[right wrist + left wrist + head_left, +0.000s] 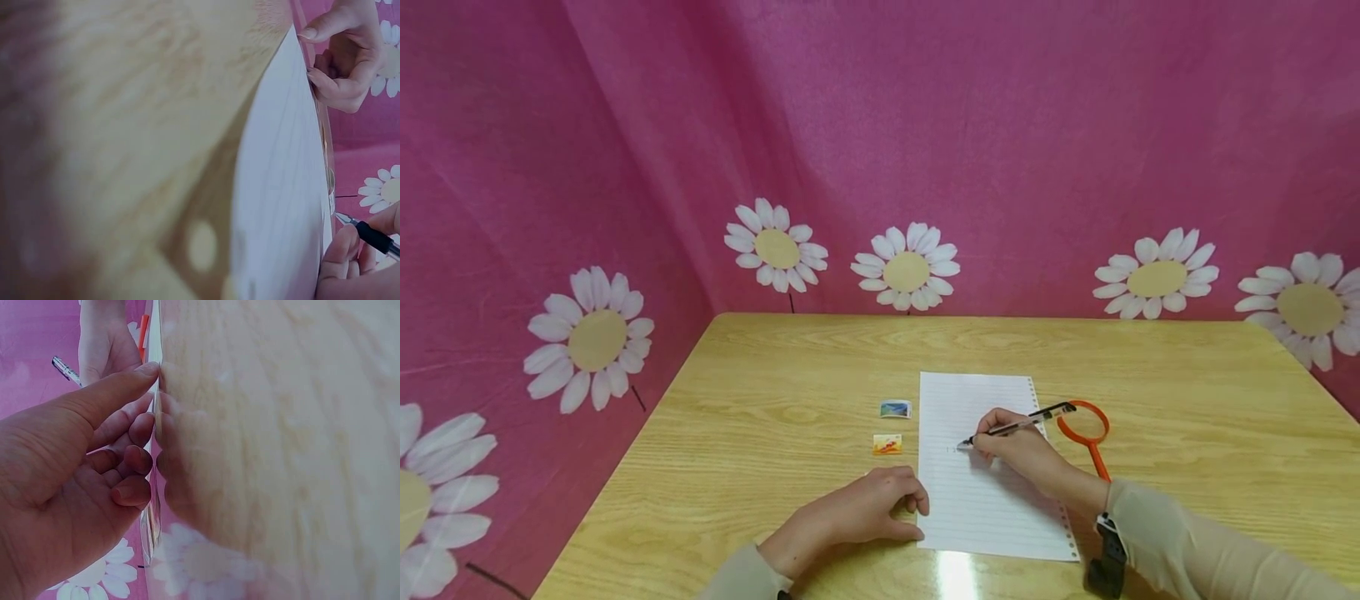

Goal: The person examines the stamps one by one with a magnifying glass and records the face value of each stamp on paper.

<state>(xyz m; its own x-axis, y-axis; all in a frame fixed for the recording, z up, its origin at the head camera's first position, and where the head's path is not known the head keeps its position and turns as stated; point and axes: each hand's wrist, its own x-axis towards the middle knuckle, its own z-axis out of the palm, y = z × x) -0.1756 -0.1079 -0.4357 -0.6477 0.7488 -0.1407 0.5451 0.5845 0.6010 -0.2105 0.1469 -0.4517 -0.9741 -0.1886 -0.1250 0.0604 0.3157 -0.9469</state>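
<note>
My right hand (1018, 450) pinches a black gel pen (1026, 421), its tip at the lined sheet of paper (992, 517). Small faint marks show on the paper just left of the tip. In the right wrist view the pen's black grip (374, 236) and pale pointed tip are visible beside the fingers. My left hand (876, 508) rests at the sheet's lower left edge, fingers loosely bent and holding nothing. The left wrist view shows its thumb and fingertips (132, 490) against the tabletop. Just beyond this hand lie a yellow-and-red stamp-like picture (887, 444) and a blue-green one (896, 409).
An orange-rimmed magnifying glass (1097, 457) lies to the right of the paper, partly behind the right forearm. The wooden table (775, 375) meets a pink curtain (1000, 125) with daisies at its back and left. A dark watch (1108, 554) sits on the right wrist.
</note>
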